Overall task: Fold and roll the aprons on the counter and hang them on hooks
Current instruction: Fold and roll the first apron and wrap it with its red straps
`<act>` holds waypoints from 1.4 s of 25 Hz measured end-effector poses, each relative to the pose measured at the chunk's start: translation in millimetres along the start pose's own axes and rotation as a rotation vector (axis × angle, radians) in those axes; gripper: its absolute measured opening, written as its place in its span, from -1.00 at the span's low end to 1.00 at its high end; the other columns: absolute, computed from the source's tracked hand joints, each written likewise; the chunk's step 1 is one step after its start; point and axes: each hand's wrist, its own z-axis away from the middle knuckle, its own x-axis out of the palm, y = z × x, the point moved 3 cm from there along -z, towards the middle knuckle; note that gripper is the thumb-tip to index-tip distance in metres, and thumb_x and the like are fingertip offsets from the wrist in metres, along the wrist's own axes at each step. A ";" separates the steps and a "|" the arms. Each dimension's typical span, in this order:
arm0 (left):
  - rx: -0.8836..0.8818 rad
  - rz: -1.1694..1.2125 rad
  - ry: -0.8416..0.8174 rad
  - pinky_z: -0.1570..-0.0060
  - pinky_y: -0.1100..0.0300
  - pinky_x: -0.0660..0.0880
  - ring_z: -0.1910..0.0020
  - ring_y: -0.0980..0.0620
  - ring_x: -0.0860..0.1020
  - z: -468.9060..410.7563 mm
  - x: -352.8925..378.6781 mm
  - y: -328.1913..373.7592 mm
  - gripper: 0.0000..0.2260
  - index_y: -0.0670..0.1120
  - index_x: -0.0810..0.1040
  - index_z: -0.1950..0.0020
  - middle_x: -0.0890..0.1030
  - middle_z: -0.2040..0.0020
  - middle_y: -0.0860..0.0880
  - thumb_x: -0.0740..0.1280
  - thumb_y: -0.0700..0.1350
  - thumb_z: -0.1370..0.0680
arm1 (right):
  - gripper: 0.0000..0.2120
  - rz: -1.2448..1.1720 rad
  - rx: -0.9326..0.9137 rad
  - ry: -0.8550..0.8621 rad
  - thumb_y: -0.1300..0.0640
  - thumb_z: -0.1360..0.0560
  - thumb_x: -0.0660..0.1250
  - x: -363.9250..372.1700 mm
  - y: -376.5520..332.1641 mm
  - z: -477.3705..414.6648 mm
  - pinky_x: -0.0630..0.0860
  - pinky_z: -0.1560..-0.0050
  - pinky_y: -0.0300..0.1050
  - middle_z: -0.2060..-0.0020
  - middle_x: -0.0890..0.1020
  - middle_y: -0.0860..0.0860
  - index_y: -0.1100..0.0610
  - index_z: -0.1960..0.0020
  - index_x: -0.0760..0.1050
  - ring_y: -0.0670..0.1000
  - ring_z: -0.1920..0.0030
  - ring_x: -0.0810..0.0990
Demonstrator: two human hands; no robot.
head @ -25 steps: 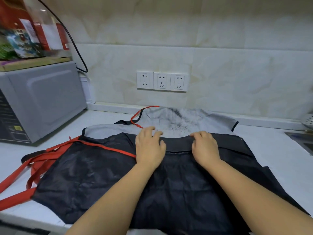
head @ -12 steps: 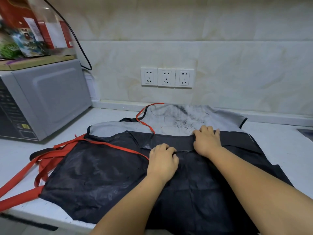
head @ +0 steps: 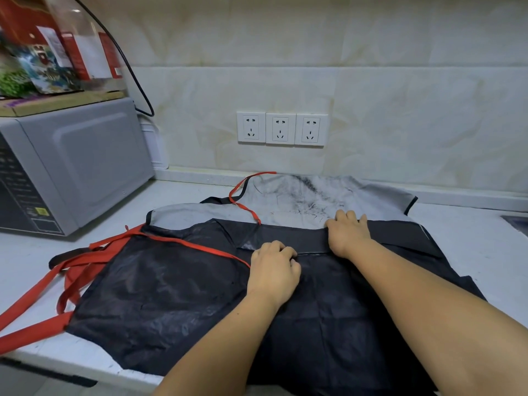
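For a crisp crease, the shiny black fabric apron (head: 171,295) is gripped by the curled left hand (head: 273,271) and pressed under the right hand (head: 348,234), fingers together.

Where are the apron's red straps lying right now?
In the head view, the red straps lie bunched on the left, trailing off the black apron's left edge across the white counter, in front of the microwave.
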 end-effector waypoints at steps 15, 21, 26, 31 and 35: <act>0.046 0.027 0.224 -0.07 0.04 0.39 -0.07 -0.08 0.46 1.6 -10.5 2.6 -0.81 -0.07 0.52 -0.11 0.51 -0.03 -0.03 0.27 -0.07 -0.52 | -0.88 -0.081 -0.142 0.445 0.19 -0.46 0.19 -34.6 10.2 40.7 0.11 -0.47 0.00 0.28 0.55 0.01 0.15 0.11 0.51 0.08 0.15 0.51; 0.159 -0.158 0.456 -0.40 -0.18 0.17 -0.31 -0.16 0.33 14.6 -22.5 6.0 -0.27 -0.01 0.31 -0.38 0.35 -0.30 -0.13 0.42 -0.26 -0.24 | -0.92 0.024 -0.337 0.518 0.12 -0.29 0.31 -35.1 21.4 115.5 0.40 0.31 -0.10 0.45 0.46 -0.02 0.10 0.32 0.43 0.09 0.45 0.44; 0.501 -0.434 0.393 -0.41 -0.38 -0.05 -0.50 -0.21 0.17 20.8 -32.1 25.3 -0.39 0.00 0.48 -0.31 0.27 -0.49 -0.14 0.43 -0.29 -0.28 | -0.85 -0.091 -0.214 0.379 0.01 -0.46 0.25 -9.3 35.2 141.3 0.37 0.28 -0.10 0.25 0.49 -0.01 0.07 0.18 0.49 0.06 0.20 0.51; 0.342 -0.495 -0.126 -0.46 -0.24 -0.01 -0.41 -0.09 0.33 19.0 -40.7 28.9 -0.68 0.02 0.51 -0.26 0.48 -0.29 -0.05 0.21 -0.05 -0.51 | -0.64 -0.224 0.041 0.353 -0.10 -0.60 0.09 -3.8 23.3 140.9 0.38 -0.16 0.05 -0.19 0.47 0.07 0.07 -0.23 0.47 0.16 -0.25 0.41; 0.047 -0.301 -0.209 0.00 0.06 0.39 -0.19 -0.06 0.47 29.4 -40.6 6.7 -0.63 0.01 0.56 -0.16 0.56 -0.15 -0.01 0.03 0.10 -0.60 | -0.37 -0.397 0.164 -0.091 -0.38 -0.54 -0.12 23.3 20.9 137.8 -0.15 -0.43 0.37 -0.57 -0.12 -0.05 -0.19 -0.55 -0.03 0.18 -0.54 -0.21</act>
